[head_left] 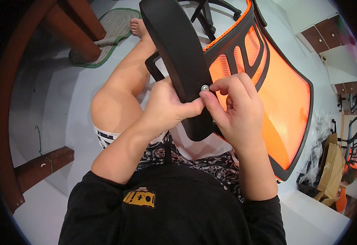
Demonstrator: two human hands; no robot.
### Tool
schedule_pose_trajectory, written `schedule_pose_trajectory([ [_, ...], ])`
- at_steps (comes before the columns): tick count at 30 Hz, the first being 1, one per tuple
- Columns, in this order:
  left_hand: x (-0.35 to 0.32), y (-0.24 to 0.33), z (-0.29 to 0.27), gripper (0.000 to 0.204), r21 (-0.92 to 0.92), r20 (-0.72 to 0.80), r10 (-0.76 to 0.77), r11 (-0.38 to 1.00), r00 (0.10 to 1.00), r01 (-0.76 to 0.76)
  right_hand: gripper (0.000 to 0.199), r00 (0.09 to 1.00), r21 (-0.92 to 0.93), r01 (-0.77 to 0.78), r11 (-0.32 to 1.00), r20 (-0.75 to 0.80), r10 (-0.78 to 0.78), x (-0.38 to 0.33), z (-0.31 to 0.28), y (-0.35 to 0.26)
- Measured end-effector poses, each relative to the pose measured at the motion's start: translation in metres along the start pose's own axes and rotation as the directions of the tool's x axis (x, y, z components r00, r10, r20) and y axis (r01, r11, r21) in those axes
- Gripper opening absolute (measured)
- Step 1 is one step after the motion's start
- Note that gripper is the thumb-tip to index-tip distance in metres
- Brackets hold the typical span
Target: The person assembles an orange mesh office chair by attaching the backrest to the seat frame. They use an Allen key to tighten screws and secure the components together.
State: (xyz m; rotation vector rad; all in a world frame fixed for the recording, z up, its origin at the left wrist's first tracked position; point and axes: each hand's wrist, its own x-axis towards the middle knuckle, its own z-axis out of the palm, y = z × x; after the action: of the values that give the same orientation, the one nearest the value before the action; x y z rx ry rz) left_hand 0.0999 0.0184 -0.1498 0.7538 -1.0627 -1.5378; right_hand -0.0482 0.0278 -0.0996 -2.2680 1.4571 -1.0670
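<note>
A long, thick black chair part with a rounded lower end stands tilted before me; I cannot tell whether it is the seat or an armrest. My left hand grips its side, with the thumb across the near face. A silver bolt sticks out at its right edge, and my right hand pinches at it with thumb and index finger. Partly covered by that hand is a second small silver fastener. Behind and to the right leans an orange mesh chair back in a black frame.
Dark chair base legs with casters lie at the far side. Brown wooden legs stand at the left on a grey-green mat. Cardboard, clear plastic wrap and other chairs are at the right.
</note>
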Motion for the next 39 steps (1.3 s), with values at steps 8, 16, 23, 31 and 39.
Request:
schedule_pose_trajectory([
  [8,-0.003,0.004,0.002,0.036,0.010,-0.028,-0.010,1.000,1.000,0.011,0.028,0.927,0.769,-0.333,0.546,0.161,0.338,-0.015,-0.021,0.012],
  [16,-0.001,0.000,0.000,0.038,0.067,0.001,0.016,0.998,1.000,-0.016,0.036,0.845,0.925,-0.296,0.240,0.136,0.517,-0.048,-0.034,0.026],
  [23,-0.002,0.001,-0.001,0.038,0.070,0.013,0.027,0.997,1.000,-0.027,0.017,0.995,0.196,-0.053,0.979,0.090,0.035,-0.055,-0.022,0.015],
  [31,-0.002,-0.001,0.000,0.042,-0.015,-0.011,-0.027,1.000,1.000,0.027,0.019,0.994,0.077,0.025,0.997,0.104,-0.033,-0.052,-0.022,0.016],
  [39,-0.001,0.000,-0.001,0.043,0.014,0.000,-0.030,0.999,1.000,0.030,0.021,0.975,-0.177,0.184,0.967,0.155,-0.158,-0.043,-0.028,0.006],
])
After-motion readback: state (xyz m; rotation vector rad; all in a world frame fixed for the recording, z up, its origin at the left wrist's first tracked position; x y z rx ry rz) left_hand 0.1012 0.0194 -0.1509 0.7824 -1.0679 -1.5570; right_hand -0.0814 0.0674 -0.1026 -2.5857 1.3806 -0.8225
